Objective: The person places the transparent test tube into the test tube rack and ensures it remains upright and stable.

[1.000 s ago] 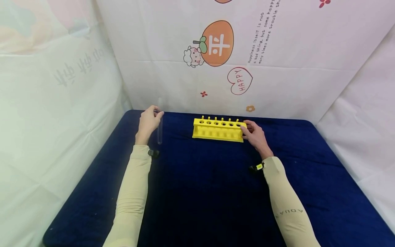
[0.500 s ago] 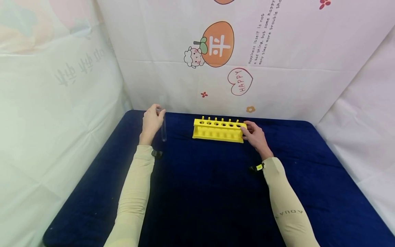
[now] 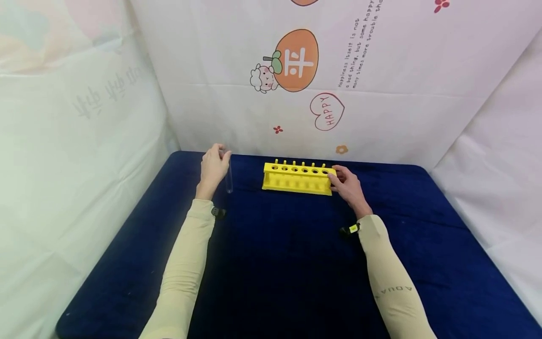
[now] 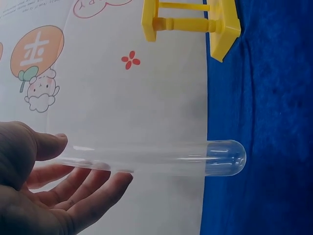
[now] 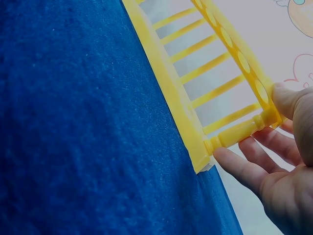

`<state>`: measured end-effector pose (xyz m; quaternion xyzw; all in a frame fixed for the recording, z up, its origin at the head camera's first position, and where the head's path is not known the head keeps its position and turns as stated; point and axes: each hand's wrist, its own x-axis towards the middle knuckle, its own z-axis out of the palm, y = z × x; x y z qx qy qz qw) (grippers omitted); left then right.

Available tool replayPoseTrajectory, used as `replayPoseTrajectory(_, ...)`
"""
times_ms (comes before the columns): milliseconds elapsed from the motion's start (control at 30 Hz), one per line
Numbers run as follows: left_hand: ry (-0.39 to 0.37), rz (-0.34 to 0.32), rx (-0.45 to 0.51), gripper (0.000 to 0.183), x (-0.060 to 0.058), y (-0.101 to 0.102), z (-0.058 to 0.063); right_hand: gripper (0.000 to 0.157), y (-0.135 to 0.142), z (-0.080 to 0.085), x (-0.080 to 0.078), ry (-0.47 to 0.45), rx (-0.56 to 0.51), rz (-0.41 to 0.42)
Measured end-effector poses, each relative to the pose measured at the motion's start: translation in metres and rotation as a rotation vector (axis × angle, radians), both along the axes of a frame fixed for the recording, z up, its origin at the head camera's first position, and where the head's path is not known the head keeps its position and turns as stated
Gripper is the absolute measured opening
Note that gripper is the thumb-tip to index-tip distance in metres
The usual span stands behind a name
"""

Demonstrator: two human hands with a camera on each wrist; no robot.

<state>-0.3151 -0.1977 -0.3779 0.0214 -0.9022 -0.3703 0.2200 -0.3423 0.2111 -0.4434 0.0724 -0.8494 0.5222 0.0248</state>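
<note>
In my left hand (image 3: 214,165) is a clear glass test tube (image 4: 195,158), pinched near its upper end between thumb and fingers. It hangs roughly upright, rounded end down, to the left of a yellow test tube rack (image 3: 297,181). The rack stands on the table with a row of round holes along its top bar and short pegs behind them; no tubes show in it. My right hand (image 3: 348,186) grips the rack's right end. In the right wrist view, the thumb (image 5: 286,98) lies at the top bar and the fingers reach around the end post (image 5: 239,133).
A dark blue cloth (image 3: 275,263) covers the table. Behind the rack rises a white printed curtain (image 3: 237,113), close to the table's back edge. More white sheeting (image 3: 84,165) hangs along the left and right sides.
My left hand has carried the test tube a little to the right, toward the rack. The right hand and the rack have stayed in place.
</note>
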Motion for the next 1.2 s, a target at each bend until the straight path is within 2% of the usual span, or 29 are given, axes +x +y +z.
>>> replayPoseTrajectory(400,0.030,-0.023,0.010,0.038,-0.006,0.012,0.007,0.060,-0.002,0.001,0.001,-0.001,-0.002,-0.011)
replayPoseTrajectory(733,0.043,-0.016,0.016,0.037,-0.009,0.016,0.012,0.061,-0.004,-0.004,0.000,-0.021,-0.022,-0.012)
replayPoseTrajectory(1033,0.101,-0.021,0.035,0.035,-0.016,0.022,0.014,0.060,-0.002,-0.002,-0.001,-0.022,-0.015,-0.022)
replayPoseTrajectory(1200,0.129,-0.029,0.037,0.034,-0.019,0.026,0.020,0.061,-0.001,-0.002,-0.002,-0.021,-0.012,-0.025)
